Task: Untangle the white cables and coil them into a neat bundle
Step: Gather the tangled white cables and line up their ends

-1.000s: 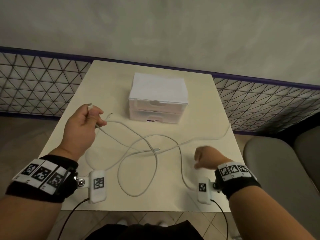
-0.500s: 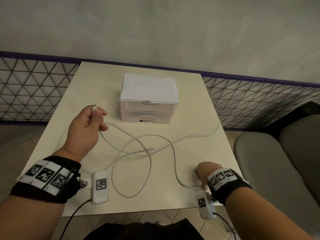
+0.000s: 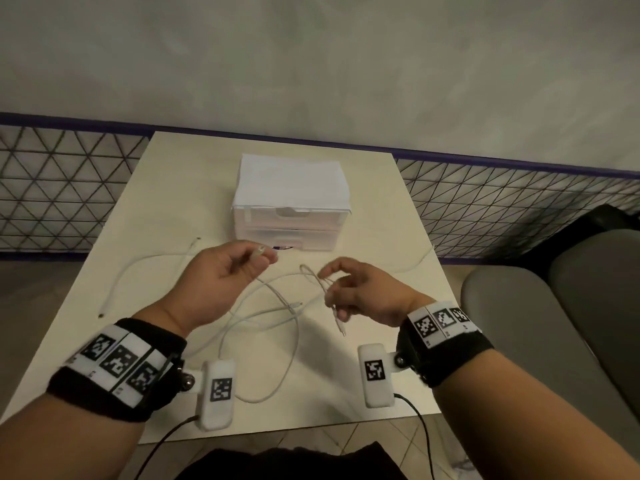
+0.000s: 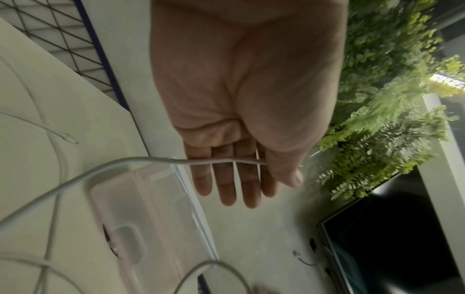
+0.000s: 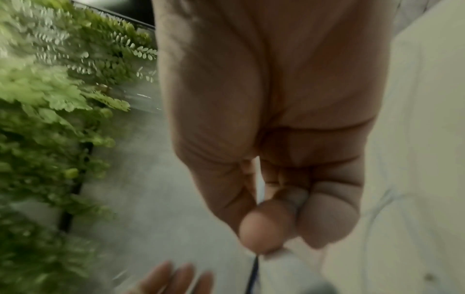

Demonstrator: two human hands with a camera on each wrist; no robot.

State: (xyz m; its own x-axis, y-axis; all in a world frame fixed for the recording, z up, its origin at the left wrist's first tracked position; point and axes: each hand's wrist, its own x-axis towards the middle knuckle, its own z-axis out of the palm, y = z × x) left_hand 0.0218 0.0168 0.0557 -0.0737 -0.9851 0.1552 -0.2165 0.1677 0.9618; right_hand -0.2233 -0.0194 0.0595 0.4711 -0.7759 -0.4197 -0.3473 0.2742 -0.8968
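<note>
Several white cables lie crossed in loops on the cream table. My left hand is raised palm up over the middle and pinches one cable just behind its plug. In the left wrist view the thumb presses that cable onto nearly straight fingers. My right hand hovers close beside it and pinches a folded cable loop, whose plug end dangles below. The right wrist view is blurred; curled fingertips pinch a white strand.
One separate white cable lies alone on the table's left part. A white two-drawer box stands at the back middle. A wire-mesh fence runs behind the table. A grey chair stands to the right.
Both hands have come together above the table's middle. The right hand left the front right edge and took up a cable loop. One cable now lies apart on the left.
</note>
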